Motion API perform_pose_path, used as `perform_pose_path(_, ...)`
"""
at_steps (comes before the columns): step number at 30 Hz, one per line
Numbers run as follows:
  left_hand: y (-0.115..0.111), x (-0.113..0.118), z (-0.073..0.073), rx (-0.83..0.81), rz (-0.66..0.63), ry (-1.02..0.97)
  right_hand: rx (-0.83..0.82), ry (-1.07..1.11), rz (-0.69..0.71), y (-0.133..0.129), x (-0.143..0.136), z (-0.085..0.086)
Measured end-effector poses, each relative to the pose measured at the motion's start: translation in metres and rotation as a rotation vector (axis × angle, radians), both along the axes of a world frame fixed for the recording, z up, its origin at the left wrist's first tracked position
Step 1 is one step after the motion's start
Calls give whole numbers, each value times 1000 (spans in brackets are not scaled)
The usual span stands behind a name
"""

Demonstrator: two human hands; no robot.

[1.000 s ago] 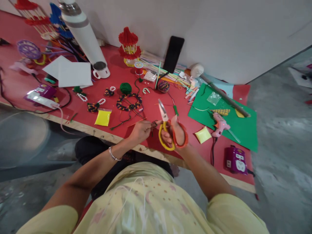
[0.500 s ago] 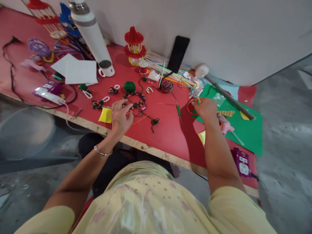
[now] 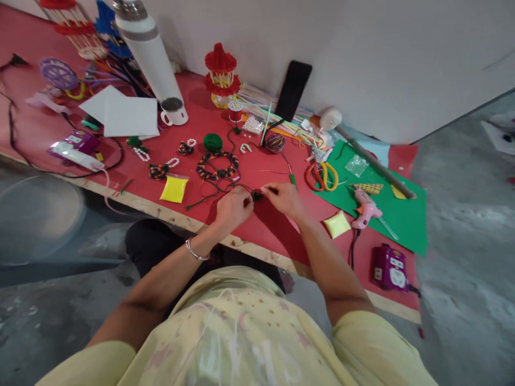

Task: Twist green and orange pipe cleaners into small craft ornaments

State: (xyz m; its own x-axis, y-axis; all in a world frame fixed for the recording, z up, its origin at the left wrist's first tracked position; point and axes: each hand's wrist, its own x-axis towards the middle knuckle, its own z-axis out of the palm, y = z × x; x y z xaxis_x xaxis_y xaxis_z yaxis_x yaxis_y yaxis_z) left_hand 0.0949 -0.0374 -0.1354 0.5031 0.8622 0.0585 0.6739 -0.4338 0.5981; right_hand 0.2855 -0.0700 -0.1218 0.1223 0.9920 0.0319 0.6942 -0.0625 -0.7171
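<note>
Close together over the front middle of the table, my left hand [image 3: 235, 208] and my right hand [image 3: 285, 200] pinch a dark green yarn cord. Between their fingertips sits a small dark green yarn knot [image 3: 257, 195], partly hidden by the fingers. The cord runs left to a braided multicolour yarn ring [image 3: 218, 165] lying flat. Its other loose yarn end [image 3: 193, 206] trails toward the table's front edge. Beyond my right hand lies a green-handled hook tool [image 3: 292, 178]. Scissors with red and yellow handles [image 3: 322, 176] rest farther right, untouched.
Behind the ring are a green yarn ball [image 3: 213, 142], a multicolour yarn ball [image 3: 275, 142] and a red thread spool [image 3: 235, 111]. A pink glue gun [image 3: 366, 208] lies at right near a purple power socket [image 3: 390, 268]. A white flask [image 3: 151, 56] stands back left.
My right hand has let go of the scissors and moved left to the green yarn. My left hand has left the braided ring and moved right to the cord.
</note>
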Motion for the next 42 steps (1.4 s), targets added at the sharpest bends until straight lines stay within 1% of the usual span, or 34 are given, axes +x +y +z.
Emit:
perform_pose_path(3, 3, 1, 4, -32, 64, -34, 49, 45, -87, -4, 2, 0)
perform_pose_path(5, 4, 4, 6, -34, 85, -20, 23, 35, -104, -6, 3, 0)
perform_pose_path(9, 6, 14, 4, 18, 67, 13, -89, -6, -35, -5, 0, -11)
perform_pose_path(11, 8, 18, -1, 14, 75, -33, -89, 61, -6, -4, 0, -16)
perform_pose_path(12, 9, 19, -4, -23, 85, -89, -83, 126, 5, -5, 0, -17)
perform_pose_path(13, 11, 19, -7, -92, 95, -170, -76, 205, 13, -5, 1, -17)
perform_pose_path(15, 13, 19, -10, -321, 139, -388, -59, 381, 13, -8, 0, -15)
perform_pose_path(17, 14, 18, -8, -565, 201, -615, -40, 541, -34, -10, -1, -11)
perform_pose_path(18, 14, 16, -6, -656, 227, -713, -26, 608, -76, -10, -2, -9)
perform_pose_path(20, 13, 13, 0, -776, 257, -870, -3, 712, -154, -11, -4, -8)
perform_pose_path(22, 12, 9, 6, -884, 292, -977, 17, 774, -174, -11, -7, -9)
perform_pose_path(23, 12, 8, 7, -938, 311, -1017, 18, 800, -150, -11, -8, -10)
perform_pose_path(25, 12, 5, 9, -1023, 342, -1084, -8, 860, -54, -13, -12, -11)
perform_pose_path(27, 12, 4, 8, -1071, 351, -1130, -38, 930, 42, -15, -17, -12)
perform_pose_path(29, 11, 4, 8, -1093, 356, -1157, -39, 978, 76, -16, -23, -12)
perform_pose_path(31, 11, 3, 9, -1107, 340, -1172, -7, 975, 38, -16, -28, -12)
perform_pose_path(35, 9, 2, 11, -1155, 226, -1165, 75, 881, -46, -15, -30, -16)
perform_pose_path(36, 8, 2, 11, -1144, 217, -1165, 93, 847, -51, -15, -30, -17)
perform_pose_path(39, 7, 4, 12, -1055, 241, -1166, 156, 693, -46, -16, -30, -18)
perform_pose_path(42, 6, 3, 14, -987, 243, -1116, 300, 468, -33, -19, -31, -16)
